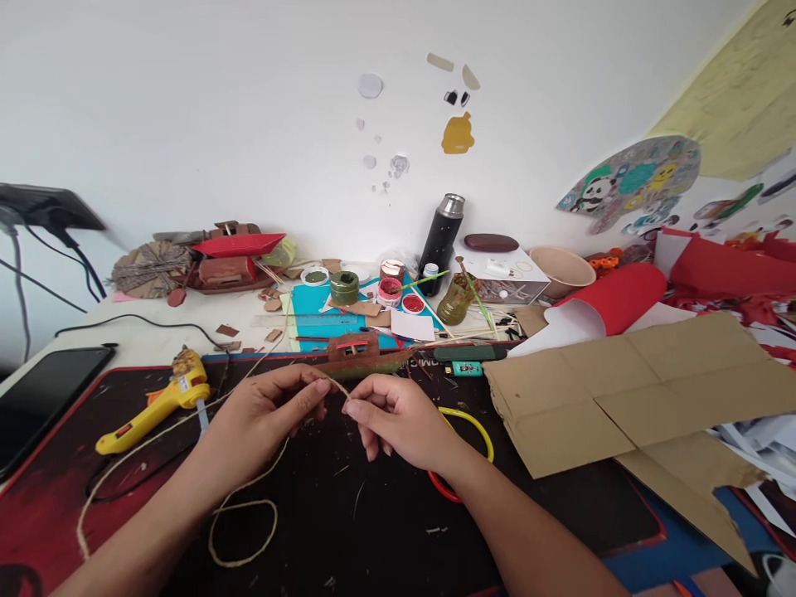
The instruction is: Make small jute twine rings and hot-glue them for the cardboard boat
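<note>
A thin length of tan twine (pixel 337 386) runs between my two hands over the dark mat. My left hand (pixel 274 406) pinches it between thumb and fingers. From the right side, my right hand (pixel 391 419) pinches the same twine near its tip. More twine loops down onto the mat below my left hand and trails past my left forearm. Just behind my hands lies a small brown and green model boat (pixel 366 362), partly hidden by them. A yellow and red ring (pixel 476 423) sits beside my right wrist, partly covered by it.
A yellow hot glue gun (pixel 155 406) lies at left, near a phone (pixel 50 398). Paint jars (pixel 344 288), a black flask (pixel 441 240) and a glue-stained jar (pixel 456 300) stand along the back. Cardboard sheets (pixel 560 406) and red paper (pixel 628 303) spread over the right.
</note>
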Motion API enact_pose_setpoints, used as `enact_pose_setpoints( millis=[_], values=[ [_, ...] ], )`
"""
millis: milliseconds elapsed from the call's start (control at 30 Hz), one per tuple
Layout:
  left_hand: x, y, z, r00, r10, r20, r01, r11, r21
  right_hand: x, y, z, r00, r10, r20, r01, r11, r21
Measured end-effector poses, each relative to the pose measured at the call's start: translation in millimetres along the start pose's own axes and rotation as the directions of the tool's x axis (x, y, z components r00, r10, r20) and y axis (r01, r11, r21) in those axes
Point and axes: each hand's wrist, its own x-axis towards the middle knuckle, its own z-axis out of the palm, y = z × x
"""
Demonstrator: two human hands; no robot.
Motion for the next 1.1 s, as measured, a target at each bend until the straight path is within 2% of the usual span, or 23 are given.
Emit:
enact_pose_setpoints(
  millis=[133, 267, 367, 533, 900, 1100],
  values=[
    [0.3, 0.3, -2.1, 0.996, -0.046, -0.071, 0.044, 0.999, -0.032, 0.8, 2.3, -1.2, 1.000, -0.026, -0.018, 0.026, 0.999, 0.022],
    [2.4, -3.1, -3.7, 0.993, -0.032, -0.115, 0.028, 0.999, -0.033, 1.0, 3.1, -2.5, 0.998, -0.056, -0.030, 0.057, 0.998, 0.035],
    [3.1, -5.3, -3.4, 0.994, -0.003, -0.108, 0.003, 1.000, 0.004, 0.4, 2.3, -2.9, 0.998, -0.055, -0.033, 0.056, 0.998, 0.031],
    [0.5, -2.9, -0.6, 0.999, 0.020, -0.033, -0.020, 1.000, -0.012, -1.9, 0.0, -1.7, 0.999, -0.027, -0.019, 0.027, 1.000, -0.015],
    [-0.7, -13.1, -4.7, 0.996, -0.061, -0.070, 0.048, 0.983, -0.178, -2.5, -1.1, -0.4, 1.000, -0.021, -0.022, 0.021, 1.000, 0.010],
    [-0.4, -8.8, -4.6, 0.996, 0.016, -0.093, -0.019, 0.999, -0.029, -0.7, -0.7, -1.8, 0.996, -0.053, -0.065, 0.056, 0.997, 0.047]
  ],
)
